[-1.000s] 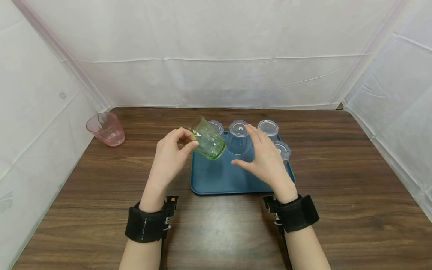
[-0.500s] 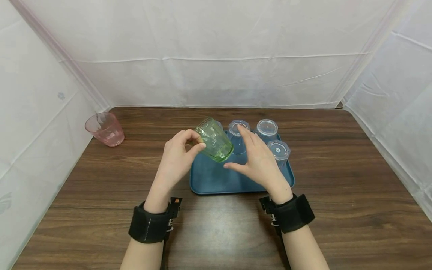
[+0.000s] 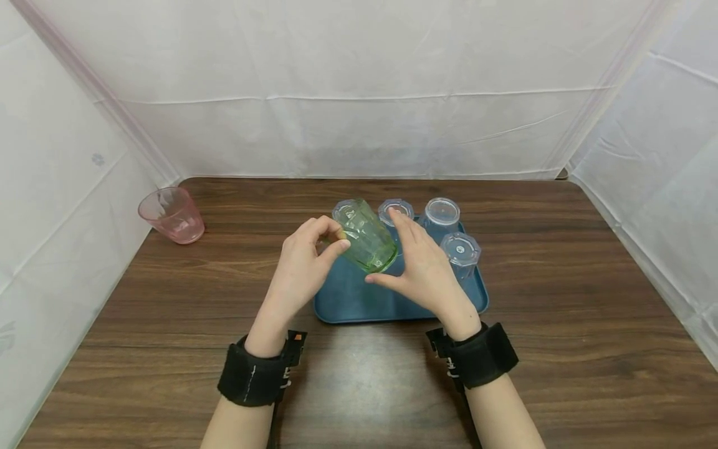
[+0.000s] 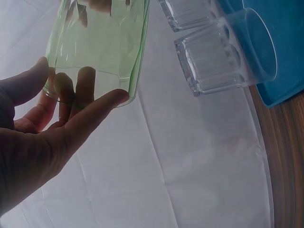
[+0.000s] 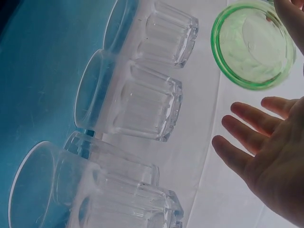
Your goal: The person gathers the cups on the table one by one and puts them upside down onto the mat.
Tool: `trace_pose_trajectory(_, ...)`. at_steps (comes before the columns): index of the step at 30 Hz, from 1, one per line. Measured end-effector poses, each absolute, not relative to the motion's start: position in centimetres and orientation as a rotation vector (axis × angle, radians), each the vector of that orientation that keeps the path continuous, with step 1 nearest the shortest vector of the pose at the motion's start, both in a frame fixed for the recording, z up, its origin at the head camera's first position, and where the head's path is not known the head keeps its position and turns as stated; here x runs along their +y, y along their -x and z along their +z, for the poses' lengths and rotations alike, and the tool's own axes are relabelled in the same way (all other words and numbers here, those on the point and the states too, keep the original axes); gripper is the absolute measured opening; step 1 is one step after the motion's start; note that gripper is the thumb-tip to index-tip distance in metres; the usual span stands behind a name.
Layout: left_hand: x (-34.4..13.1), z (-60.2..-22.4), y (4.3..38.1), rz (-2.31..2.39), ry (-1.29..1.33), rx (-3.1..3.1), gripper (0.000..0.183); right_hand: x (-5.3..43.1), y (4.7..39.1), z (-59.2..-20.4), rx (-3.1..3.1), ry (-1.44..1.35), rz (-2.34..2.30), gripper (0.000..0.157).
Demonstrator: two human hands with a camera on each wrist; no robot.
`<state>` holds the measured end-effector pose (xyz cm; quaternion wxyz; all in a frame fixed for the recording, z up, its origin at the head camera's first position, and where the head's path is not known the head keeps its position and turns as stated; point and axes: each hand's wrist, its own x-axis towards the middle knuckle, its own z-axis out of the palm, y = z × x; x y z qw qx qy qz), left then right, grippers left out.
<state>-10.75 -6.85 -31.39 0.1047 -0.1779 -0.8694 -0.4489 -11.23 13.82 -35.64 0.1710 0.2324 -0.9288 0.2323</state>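
Observation:
My left hand pinches a green glass by its rim, fingers and thumb at the mouth end. The glass is tilted, its base pointing down to the right, above the blue tray. My right hand is spread open at the base end, thumb and fingers apart. In the right wrist view a gap shows between its fingertips and the green base. In the left wrist view the green glass appears with fingers around its rim. Clear glasses stand upside down on the tray behind and beside the hands.
A pink glass stands upright at the table's far left. White sheeting closes off the back and both sides of the wooden table. Another upside-down clear glass is at the tray's back right.
My left hand has carried the green glass to the right, over the tray. My right hand has shifted slightly left, bringing the glass's base and the right hand closer together.

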Motion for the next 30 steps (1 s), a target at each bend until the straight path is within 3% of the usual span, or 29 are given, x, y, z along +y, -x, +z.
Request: trace_pose_trajectory(30, -6.15, -31.41, 10.41, -1.375, 0.527, -2.604, 0.01, 13.44, 11.17, -35.63, -2.482, -0.801, 0.845, 0.106)
